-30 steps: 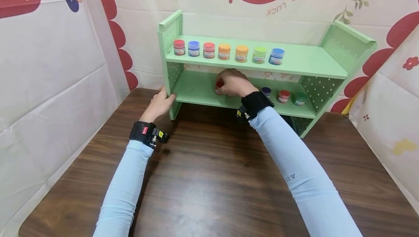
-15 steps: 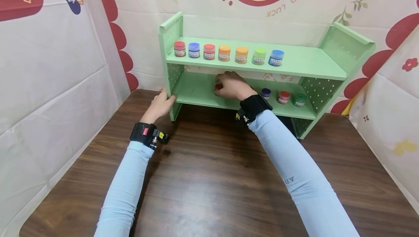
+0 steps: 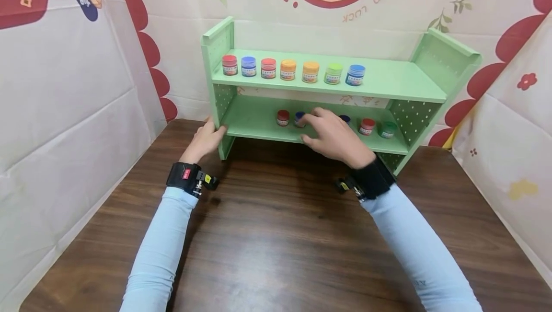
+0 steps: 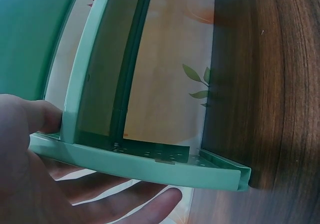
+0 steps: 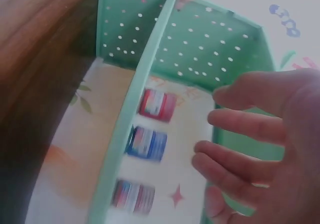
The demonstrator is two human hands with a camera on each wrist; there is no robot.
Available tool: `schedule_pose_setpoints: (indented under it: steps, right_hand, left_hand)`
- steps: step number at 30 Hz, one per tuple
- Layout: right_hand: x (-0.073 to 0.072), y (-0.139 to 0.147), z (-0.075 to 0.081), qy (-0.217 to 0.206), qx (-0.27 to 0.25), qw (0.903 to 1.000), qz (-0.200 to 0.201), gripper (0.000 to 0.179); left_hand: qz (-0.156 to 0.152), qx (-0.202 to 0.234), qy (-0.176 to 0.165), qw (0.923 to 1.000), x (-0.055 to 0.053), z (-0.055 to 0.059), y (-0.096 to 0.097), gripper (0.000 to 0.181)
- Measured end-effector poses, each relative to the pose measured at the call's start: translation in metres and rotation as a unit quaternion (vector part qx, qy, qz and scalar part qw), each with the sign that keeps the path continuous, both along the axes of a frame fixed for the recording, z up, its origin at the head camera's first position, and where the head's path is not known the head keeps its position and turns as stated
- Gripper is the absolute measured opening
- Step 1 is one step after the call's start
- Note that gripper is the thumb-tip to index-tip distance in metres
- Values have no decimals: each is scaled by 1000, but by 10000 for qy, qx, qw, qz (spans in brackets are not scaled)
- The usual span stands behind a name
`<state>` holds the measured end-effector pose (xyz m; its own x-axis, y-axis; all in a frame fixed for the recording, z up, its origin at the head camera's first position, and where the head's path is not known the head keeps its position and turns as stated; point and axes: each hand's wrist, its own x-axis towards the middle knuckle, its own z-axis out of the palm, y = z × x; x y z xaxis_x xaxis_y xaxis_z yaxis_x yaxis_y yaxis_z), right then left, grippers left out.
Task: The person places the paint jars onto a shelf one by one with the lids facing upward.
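My left hand (image 3: 204, 139) grips the left side panel of a green two-tier shelf (image 3: 258, 132); in the left wrist view the thumb lies on the inner side and the fingers spread along the outer side. My right hand (image 3: 338, 135) hovers before the lower tier, fingers loosely bent, holding nothing. Just left of it stand a small red-lidded paint jar (image 3: 282, 118) and a blue paint jar (image 3: 299, 119). A third jar with a dark red look (image 5: 135, 196) shows blurred in the right wrist view; the hand hides it from the head view.
Behind and right of the right hand are a dark purple jar (image 3: 345, 119), a red jar (image 3: 367, 126) and a green jar (image 3: 387, 130). The upper tier carries a row of several jars, such as a lime one (image 3: 333, 73). A brown wooden table (image 3: 258, 235) lies underneath.
My right hand has let go of the red paint jar and drawn back to the right and toward me. That jar now stands on the lower tier. The left hand keeps its hold.
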<state>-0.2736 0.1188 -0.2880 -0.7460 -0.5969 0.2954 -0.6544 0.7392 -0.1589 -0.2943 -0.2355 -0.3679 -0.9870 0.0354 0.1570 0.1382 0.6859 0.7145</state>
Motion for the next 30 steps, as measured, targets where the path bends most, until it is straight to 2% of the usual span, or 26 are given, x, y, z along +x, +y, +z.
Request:
schedule_pose_setpoints:
  steps: [5,9,13,18,21,25,30]
  right_hand:
    - [27,55,-18,-194,-137,9996,-118,27]
    - [42,96,-31,-288,-109,9989,-356,23]
    - [47,127,-36,-451,-34,9975,-537,22]
    - [44,154,-35,-1120,152,9916,-629,24]
    - [41,165,-38,-1795,271,9811,-665,31]
    - [39,176,-44,-2627,456,9610,-737,40]
    - [34,179,-51,-3305,597,9387,-773,43]
  left_hand:
    - [-59,0,-17,10000,-1,-2,7,63]
    - [-88,13,3,10000,-2,0,7,61]
    - [-39,-7,48,10000,0,0,3,58]
    - [98,-45,-63,9999,5,-3,-2,56]
    - [108,-50,-58,9999,6,-2,-1,56]
    - [81,-91,14,9999,4,0,3,57]
    - [84,-68,-28,9999,4,1,4,57]
